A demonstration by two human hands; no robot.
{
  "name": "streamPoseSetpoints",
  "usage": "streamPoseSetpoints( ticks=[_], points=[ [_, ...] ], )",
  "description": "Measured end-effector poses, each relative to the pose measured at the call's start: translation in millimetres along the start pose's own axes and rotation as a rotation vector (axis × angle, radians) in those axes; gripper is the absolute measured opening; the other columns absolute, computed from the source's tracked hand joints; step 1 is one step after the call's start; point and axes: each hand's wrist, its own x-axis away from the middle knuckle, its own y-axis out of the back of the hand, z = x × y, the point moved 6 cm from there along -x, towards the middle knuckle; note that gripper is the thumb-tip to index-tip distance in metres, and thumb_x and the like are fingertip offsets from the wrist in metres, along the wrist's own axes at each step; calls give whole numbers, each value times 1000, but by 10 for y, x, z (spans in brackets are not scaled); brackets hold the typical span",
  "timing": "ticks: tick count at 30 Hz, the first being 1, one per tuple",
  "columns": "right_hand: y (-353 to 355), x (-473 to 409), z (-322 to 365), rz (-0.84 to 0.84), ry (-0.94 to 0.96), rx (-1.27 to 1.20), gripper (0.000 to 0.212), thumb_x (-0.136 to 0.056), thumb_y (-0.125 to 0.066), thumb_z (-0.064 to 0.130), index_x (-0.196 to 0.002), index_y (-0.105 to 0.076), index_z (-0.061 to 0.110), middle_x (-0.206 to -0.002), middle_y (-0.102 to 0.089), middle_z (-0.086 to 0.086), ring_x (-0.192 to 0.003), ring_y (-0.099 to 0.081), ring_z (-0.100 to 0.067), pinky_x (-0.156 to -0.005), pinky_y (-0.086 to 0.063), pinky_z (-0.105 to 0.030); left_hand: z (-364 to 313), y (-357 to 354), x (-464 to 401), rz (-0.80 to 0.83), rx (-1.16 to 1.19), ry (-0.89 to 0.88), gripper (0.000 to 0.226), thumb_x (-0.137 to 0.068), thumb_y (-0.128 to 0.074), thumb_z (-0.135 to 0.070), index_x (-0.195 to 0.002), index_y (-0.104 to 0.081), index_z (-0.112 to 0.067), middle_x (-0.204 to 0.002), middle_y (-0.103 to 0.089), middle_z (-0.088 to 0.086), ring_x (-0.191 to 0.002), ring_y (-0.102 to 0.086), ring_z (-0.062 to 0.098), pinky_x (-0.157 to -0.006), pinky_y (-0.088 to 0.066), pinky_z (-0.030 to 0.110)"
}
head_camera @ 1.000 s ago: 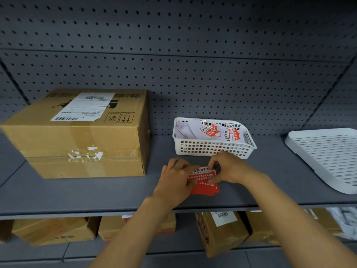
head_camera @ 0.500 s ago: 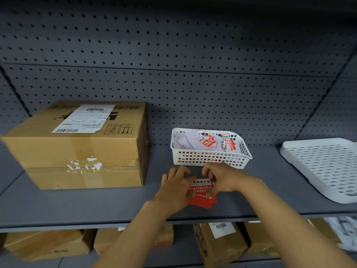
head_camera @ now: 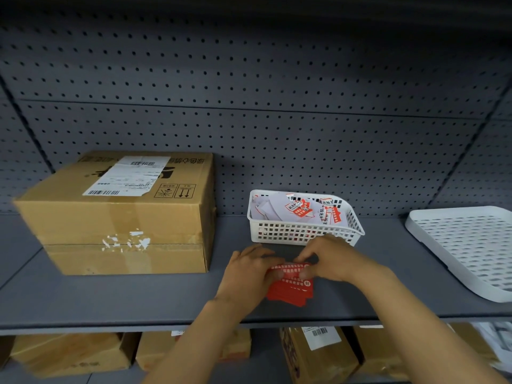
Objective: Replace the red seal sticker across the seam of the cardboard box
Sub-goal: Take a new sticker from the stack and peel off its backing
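Head view, looking down at a grey shelf (head_camera: pixel 83 297) backed by perforated panel.

Cardboard box (head_camera: pixel 122 214): left of frame, on the shelf. White shipping label (head_camera: pixel 127 176) with barcode on its top face; the print is too small to read. Beside it are handling symbols, including a pair of upward arrows, and dark characters along the far edge, not legible. Its front face carries a horizontal taped seam (head_camera: pixel 124 245) with torn white sticker residue (head_camera: pixel 126 241) across it.

Red seal stickers (head_camera: pixel 291 289): a small stack at lower centre, flat on the shelf, well apart from the box. White characters show on the top sheet, blurred.

Left hand (head_camera: pixel 249 275): fingers pressed down on the left part of the stack, covering it. Right hand (head_camera: pixel 329 261): fingertips pinched narrowly at the top sheet's upper edge. Whether the sheet is lifted cannot be told.

White slotted basket (head_camera: pixel 304 234): just behind the hands, holding white backing papers and red-and-white sticker scraps.

White perforated tray (head_camera: pixel 465 245): right edge, tilted.

More cardboard boxes (head_camera: pixel 318 353) sit on the shelf below, one with a barcode label.
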Motion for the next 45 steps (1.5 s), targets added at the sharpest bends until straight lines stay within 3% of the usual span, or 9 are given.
streamPoseSetpoints(
  ticks=[4, 8, 11, 16, 20, 25, 29, 35, 45],
  points=[
    [130, 126, 26, -150, 42, -72, 37, -85, -76, 37, -122, -72, 37, -130, -70, 13, -110, -63, -10, -93, -51, -28, 62, 104, 84, -118, 534, 195, 47, -92, -63, -44, -136, -55, -29, -126, -57, -11, -114, -59, 7, -91, -47, 13],
    [168, 290, 132, -250, 89, -74, 45, -88, -72, 39, -133, -65, 35, -135, -65, 13, -123, -59, -10, -104, -45, -27, 87, 175, 230, -84, 1332, 521, 42, -89, -72, -25, -128, -62, -18, -110, -77, 6, -103, -73, 18, -82, -59, 24],
    [226, 414, 235, -354, 111, -74, 51, -91, -70, 37, -140, -58, 36, -143, -56, 17, -133, -48, -7, -109, -35, -22, 38, 350, 303, -93, 1546, 524, 32, -87, -73, -17, -120, -69, -17, -105, -79, 8, -95, -76, 16, -78, -60, 22],
    [390, 627, 556, -491, 209, -118, 52, -88, -70, 31, -136, -57, 45, -129, -50, 28, -126, -28, -3, -115, -23, -35, -57, 608, 371, -173, 1597, 457, 35, -87, -70, -6, -119, -68, -21, -94, -80, 8, -87, -75, 11, -73, -59, 20],
    [567, 804, 810, -780, 225, -49, 33, -82, -59, 49, -113, -69, 51, -118, -58, 35, -120, -28, 0, -99, -11, -30, -86, 865, 477, -305, 1504, 349, 48, -78, -77, -10, -122, -66, -25, -93, -81, 11, -91, -76, 15, -75, -59, 24],
    [654, 728, 1026, -853, 236, -230, 31, -81, -56, 62, -91, -78, 42, -91, -72, 25, -101, -56, -6, -98, -33, -40, -154, 1135, 586, -459, 1311, 179, 53, -79, -76, -1, -126, -61, -21, -86, -81, 10, -86, -78, 17, -78, -57, 20],
    [647, 681, 1120, -821, 400, -455, 21, -87, -68, 44, -96, -80, 31, -92, -72, 17, -92, -67, -4, -82, -55, -35, -175, 1229, 616, -488, 1373, 151, 41, -78, -74, -5, -117, -67, -17, -86, -81, 10, -85, -76, 15, -79, -56, 20],
    [686, 775, 1219, -912, 529, -401, 12, -90, -73, 26, -99, -81, 23, -99, -74, 13, -97, -67, -5, -85, -53, -29, -162, 1286, 641, -466, 1704, 202, 21, -79, -67, -23, -96, -78, -21, -96, -79, 8, -84, -76, 17, -76, -60, 24],
    [755, 833, 1330, -928, 649, -454, 22, -90, -69, 33, -98, -82, 18, -94, -79, 9, -90, -71, 0, -81, -55, -19, -77, 1441, 653, -553, 1556, 93, 43, -75, -75, -17, -112, -55, -10, -77, -78, 7, -79, -76, 19, -76, -60, 28]
  ],
)
